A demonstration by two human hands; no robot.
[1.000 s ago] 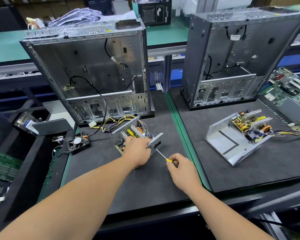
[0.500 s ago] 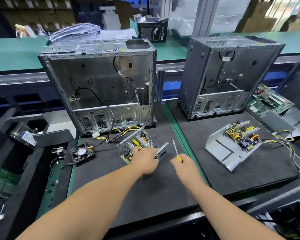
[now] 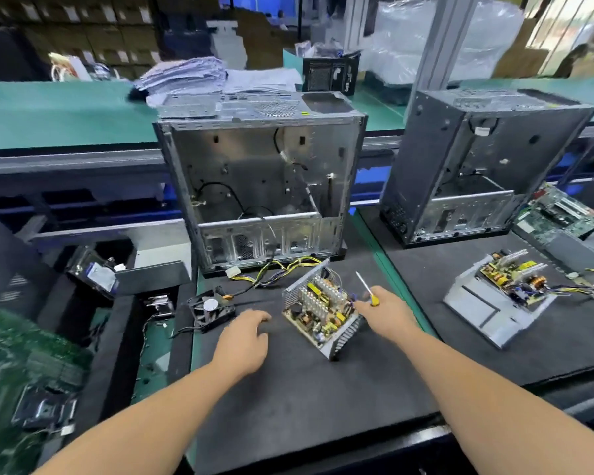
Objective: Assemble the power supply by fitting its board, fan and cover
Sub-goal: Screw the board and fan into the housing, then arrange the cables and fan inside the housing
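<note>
An open power supply point(image 3: 319, 311) with its board exposed sits tilted on the black mat, its yellow and black cables trailing toward the case behind it. My right hand point(image 3: 386, 311) grips a small yellow-handled screwdriver point(image 3: 367, 289) and touches the supply's right side. My left hand point(image 3: 246, 339) hovers over the mat to the left of the supply, fingers relaxed, holding nothing. A black fan point(image 3: 211, 309) lies on the mat further left, wired to the supply.
Two open computer cases point(image 3: 264, 186) point(image 3: 477, 166) stand behind. A second open power supply point(image 3: 504, 296) lies on the right mat. Green motherboards point(image 3: 563, 214) point(image 3: 24, 365) sit at far right and far left. A drive point(image 3: 96, 272) rests at left.
My left hand has let go of the power supply and moved left toward the fan. My right hand with the screwdriver has moved onto the supply's right side. The camera has shifted.
</note>
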